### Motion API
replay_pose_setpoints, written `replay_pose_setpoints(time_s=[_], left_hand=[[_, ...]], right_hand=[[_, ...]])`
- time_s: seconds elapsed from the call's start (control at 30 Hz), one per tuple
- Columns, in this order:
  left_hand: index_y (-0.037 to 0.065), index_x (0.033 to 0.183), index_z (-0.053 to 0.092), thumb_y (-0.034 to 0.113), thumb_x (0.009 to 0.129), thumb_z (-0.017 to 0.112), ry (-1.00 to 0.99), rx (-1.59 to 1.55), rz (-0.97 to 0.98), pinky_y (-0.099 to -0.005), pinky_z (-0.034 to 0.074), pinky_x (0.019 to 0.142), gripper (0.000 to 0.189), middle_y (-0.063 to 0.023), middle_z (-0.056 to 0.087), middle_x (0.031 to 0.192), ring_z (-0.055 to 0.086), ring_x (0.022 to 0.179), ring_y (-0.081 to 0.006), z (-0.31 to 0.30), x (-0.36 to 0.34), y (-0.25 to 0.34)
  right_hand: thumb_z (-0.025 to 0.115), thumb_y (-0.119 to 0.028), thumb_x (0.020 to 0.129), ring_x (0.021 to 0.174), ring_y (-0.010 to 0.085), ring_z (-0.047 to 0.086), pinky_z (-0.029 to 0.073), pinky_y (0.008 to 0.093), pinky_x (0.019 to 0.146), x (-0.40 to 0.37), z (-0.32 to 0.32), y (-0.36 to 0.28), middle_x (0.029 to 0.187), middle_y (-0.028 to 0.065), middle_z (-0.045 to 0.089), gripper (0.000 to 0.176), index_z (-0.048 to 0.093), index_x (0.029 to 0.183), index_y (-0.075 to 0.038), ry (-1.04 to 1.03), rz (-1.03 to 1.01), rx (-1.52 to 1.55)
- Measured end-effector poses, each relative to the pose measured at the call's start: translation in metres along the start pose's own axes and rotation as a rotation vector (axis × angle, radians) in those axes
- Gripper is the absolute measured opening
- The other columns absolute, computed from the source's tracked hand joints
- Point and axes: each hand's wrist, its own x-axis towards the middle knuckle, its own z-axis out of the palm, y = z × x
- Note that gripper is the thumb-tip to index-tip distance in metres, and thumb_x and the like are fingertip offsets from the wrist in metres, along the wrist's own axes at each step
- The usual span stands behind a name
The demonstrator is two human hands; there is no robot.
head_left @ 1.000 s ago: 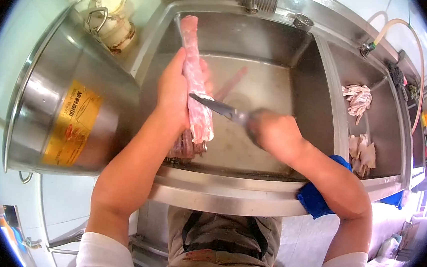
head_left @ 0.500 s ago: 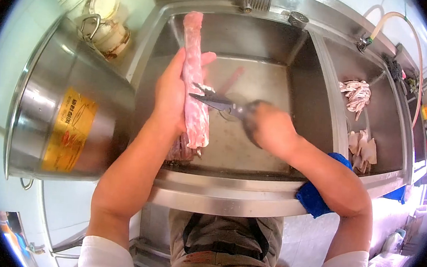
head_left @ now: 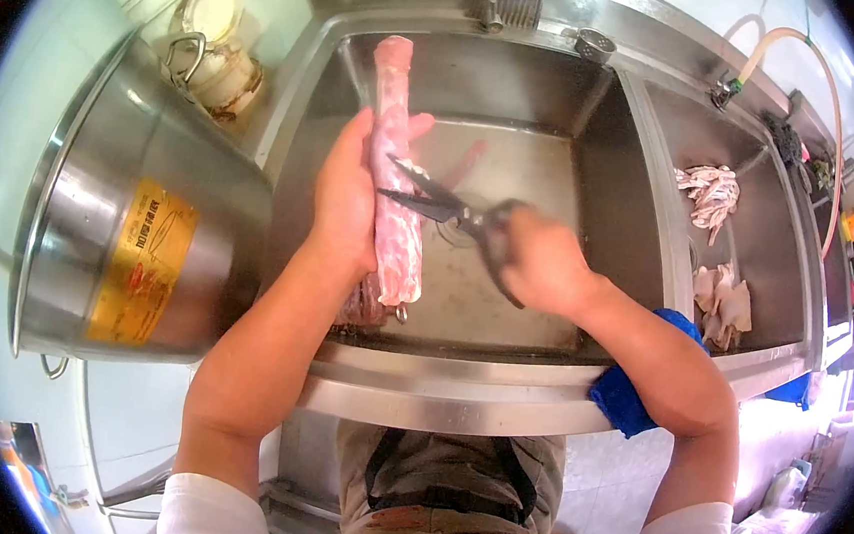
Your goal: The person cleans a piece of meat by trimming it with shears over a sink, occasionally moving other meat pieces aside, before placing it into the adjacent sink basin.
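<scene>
A long, pale pink piece of raw meat (head_left: pixel 394 129) is held lengthwise over the left part of the steel sink. My left hand (head_left: pixel 345 195) wraps it from the left side, the fingers passing behind it. In my right hand (head_left: pixel 548 259) is a pair of dark scissors (head_left: pixel 442 204), gripped by the handles. Their blades are spread apart, with the tips over the middle of the meat. Below its lower end, darker meat (head_left: pixel 364 307) lies partly hidden by my left wrist.
The sink basin (head_left: pixel 627 213) has a thin reddish strip (head_left: pixel 470 162) lying in it. Pale strips (head_left: pixel 711 194) and flat pale pieces (head_left: pixel 722 305) lie in the right basin. A large steel pot (head_left: pixel 79 230) stands at left. A blue cloth (head_left: pixel 622 398) hangs over the front edge.
The scissor blades have opened wider. The meat and my left hand have shifted slightly down in the view.
</scene>
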Motion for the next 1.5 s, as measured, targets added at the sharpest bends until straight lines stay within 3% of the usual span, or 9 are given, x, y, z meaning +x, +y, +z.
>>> replay_pose_setpoints(time_s=[0.17,0.37,0.5,0.7,1.1,1.2,1.3,1.4,1.5], left_hand=[[0.005,0.116,0.059,0.029,0.096,0.041,0.077,0.056,0.039,-0.0273,0.046,0.061,0.036,-0.0053,0.061,0.089,0.051,0.076,-0.0100,0.010,-0.007,0.002],[0.005,0.112,0.063,0.032,0.096,0.044,0.066,0.125,0.031,-0.0266,0.038,0.044,0.037,0.0019,0.048,0.065,0.045,0.053,-0.0100,0.006,-0.009,0.001],[0.005,0.113,0.063,0.032,0.096,0.044,0.082,0.034,0.004,-0.0256,0.039,0.046,0.037,0.0013,0.051,0.067,0.046,0.053,-0.0099,0.006,-0.010,0.002],[0.007,0.119,0.061,0.034,0.096,0.044,0.118,0.015,-0.020,-0.0263,0.041,0.049,0.039,-0.0003,0.055,0.071,0.048,0.055,-0.0107,0.011,-0.005,-0.006],[0.006,0.101,0.061,0.037,0.094,0.050,0.123,0.141,-0.125,-0.0288,0.044,0.053,0.033,-0.0038,0.055,0.074,0.050,0.060,-0.0143,-0.014,0.016,-0.019],[0.005,0.100,0.058,0.034,0.092,0.051,0.242,0.325,-0.169,-0.0314,0.046,0.055,0.030,-0.0049,0.055,0.075,0.052,0.061,-0.0171,-0.030,0.066,-0.066],[0.002,0.106,0.055,0.022,0.088,0.052,0.212,0.769,-0.534,-0.0374,0.050,0.066,0.028,-0.0094,0.057,0.080,0.057,0.070,-0.0225,-0.064,0.123,-0.119],[-0.001,0.109,0.054,0.017,0.082,0.057,0.069,1.422,-0.055,-0.0405,0.050,0.080,0.032,-0.0184,0.062,0.095,0.062,0.089,-0.0311,-0.108,0.155,-0.200],[-0.002,0.111,0.054,0.017,0.078,0.060,-0.179,1.698,-0.013,-0.0418,0.048,0.087,0.039,-0.0247,0.061,0.108,0.059,0.104,-0.0368,-0.124,0.187,-0.241]], right_hand=[[0.063,-0.012,0.072,0.071,0.0409,0.062,0.052,0.0456,0.067,-0.001,0.009,0.006,0.077,0.0214,0.063,0.021,0.056,0.085,0.003,-0.058,-0.004,-0.132],[0.061,-0.010,0.075,0.071,0.0396,0.062,0.051,0.0456,0.065,0.000,0.010,0.011,0.074,0.0218,0.063,0.014,0.057,0.078,0.003,-0.130,0.085,0.047],[0.060,-0.011,0.077,0.071,0.0394,0.062,0.050,0.0452,0.065,0.007,-0.015,-0.008,0.075,0.0203,0.063,0.014,0.058,0.081,0.002,-0.160,0.256,0.192],[0.063,-0.015,0.076,0.069,0.0410,0.061,0.051,0.0452,0.066,0.004,-0.003,-0.003,0.079,0.0234,0.061,0.021,0.055,0.084,0.003,0.071,0.037,-0.052],[0.063,-0.020,0.080,0.086,0.0391,0.064,0.051,0.0467,0.073,0.019,-0.009,0.045,0.088,0.0239,0.065,0.023,0.063,0.082,0.003,-0.159,0.376,0.010],[0.064,-0.018,0.079,0.093,0.0377,0.063,0.051,0.0456,0.078,0.010,-0.016,0.060,0.097,0.0213,0.066,0.023,0.065,0.090,0.002,-0.431,0.534,-0.145],[0.060,-0.015,0.079,0.096,0.0330,0.064,0.052,0.0442,0.078,-0.003,0.002,0.086,0.103,0.0184,0.066,0.024,0.068,0.096,-0.001,-0.737,0.510,-0.289],[0.055,-0.018,0.082,0.095,0.0327,0.064,0.051,0.0444,0.080,-0.015,0.033,0.120,0.104,0.0189,0.066,0.027,0.068,0.099,-0.002,-0.827,0.522,-0.344],[0.052,-0.020,0.084,0.095,0.0325,0.064,0.051,0.0439,0.081,-0.029,0.033,0.123,0.106,0.0188,0.066,0.029,0.068,0.101,-0.003,-0.938,0.552,-0.309]])
